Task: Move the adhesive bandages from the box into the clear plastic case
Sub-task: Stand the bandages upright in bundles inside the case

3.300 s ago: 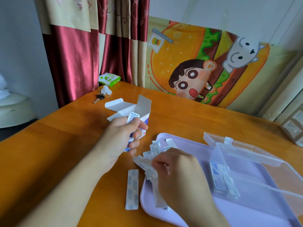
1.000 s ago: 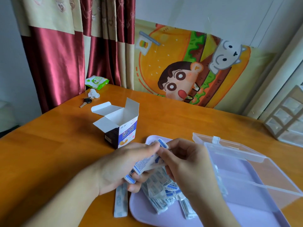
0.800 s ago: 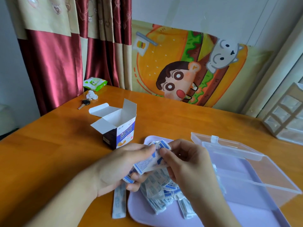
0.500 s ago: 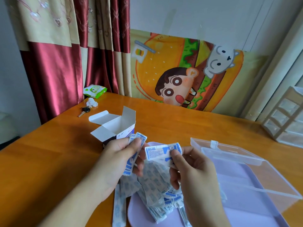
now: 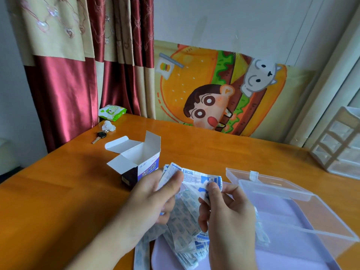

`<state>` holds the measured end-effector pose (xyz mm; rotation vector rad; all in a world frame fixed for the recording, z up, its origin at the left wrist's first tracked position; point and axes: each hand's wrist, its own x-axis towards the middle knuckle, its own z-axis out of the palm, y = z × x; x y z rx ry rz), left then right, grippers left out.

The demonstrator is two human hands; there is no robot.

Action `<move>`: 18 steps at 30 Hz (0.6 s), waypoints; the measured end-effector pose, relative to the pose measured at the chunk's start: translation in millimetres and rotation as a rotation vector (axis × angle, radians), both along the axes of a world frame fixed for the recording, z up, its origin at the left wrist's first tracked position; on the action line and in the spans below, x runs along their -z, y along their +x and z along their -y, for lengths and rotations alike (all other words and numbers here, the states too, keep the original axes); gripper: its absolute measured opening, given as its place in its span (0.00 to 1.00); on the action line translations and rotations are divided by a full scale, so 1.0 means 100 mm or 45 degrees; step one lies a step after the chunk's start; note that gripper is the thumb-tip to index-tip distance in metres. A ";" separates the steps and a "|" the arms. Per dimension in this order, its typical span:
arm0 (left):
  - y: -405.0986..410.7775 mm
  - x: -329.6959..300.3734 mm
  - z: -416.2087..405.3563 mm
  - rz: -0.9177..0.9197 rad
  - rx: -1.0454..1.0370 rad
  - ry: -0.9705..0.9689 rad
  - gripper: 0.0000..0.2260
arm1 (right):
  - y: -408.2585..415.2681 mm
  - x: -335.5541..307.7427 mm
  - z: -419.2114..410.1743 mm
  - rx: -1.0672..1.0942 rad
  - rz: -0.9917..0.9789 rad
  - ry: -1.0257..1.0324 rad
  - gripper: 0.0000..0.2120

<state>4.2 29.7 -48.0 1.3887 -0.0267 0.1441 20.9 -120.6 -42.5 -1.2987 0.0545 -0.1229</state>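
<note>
Now: square the loose bandages into one flat stack w/ both hands before going to the clear plastic case [image 5: 292,207] at 3 o'clock, else strips fan out and catch on the rim. Left hand [image 5: 153,197] pinches a small fan of bandages [image 5: 169,174], thumb on top. Right hand [image 5: 226,209] pinches another bundle [image 5: 200,178] just beside it. More strips hang below over the purple tray [image 5: 288,256]. Box [image 5: 136,162] at 11 o'clock on bench [image 5: 58,191], open, looks empty.

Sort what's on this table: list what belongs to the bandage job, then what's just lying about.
Part of the job:
bandage box, open
bandages in the left hand and right hand
loose bandages
clear plastic case, lid open
lilac tray

Lying about:
key
crumpled tissue
green wipes pack
drawer organiser
</note>
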 end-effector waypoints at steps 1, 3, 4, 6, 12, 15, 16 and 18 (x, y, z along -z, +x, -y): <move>-0.02 0.00 0.02 0.023 0.000 0.015 0.14 | -0.01 0.00 -0.01 0.007 0.015 -0.018 0.09; -0.02 0.01 0.05 0.048 -0.032 0.012 0.11 | -0.03 0.00 -0.02 -0.005 0.054 -0.054 0.10; -0.01 0.03 0.05 0.047 -0.059 -0.005 0.09 | -0.04 0.01 -0.03 -0.029 0.077 -0.073 0.10; 0.02 0.05 0.03 0.030 -0.146 -0.050 0.11 | -0.04 0.05 -0.06 -0.108 0.113 -0.113 0.11; 0.10 0.03 -0.12 0.042 -0.379 -0.239 0.06 | -0.04 0.08 -0.07 -0.395 0.156 -0.228 0.03; 0.12 -0.01 -0.23 0.058 -0.430 -0.337 0.10 | -0.02 0.08 -0.04 -0.395 0.160 -0.246 0.06; 0.13 -0.02 -0.27 0.060 -0.444 -0.376 0.12 | -0.02 0.07 -0.02 -0.375 0.167 -0.242 0.07; 0.13 -0.04 -0.32 0.070 -0.468 -0.421 0.15 | 0.00 0.05 0.00 -0.308 0.172 -0.192 0.08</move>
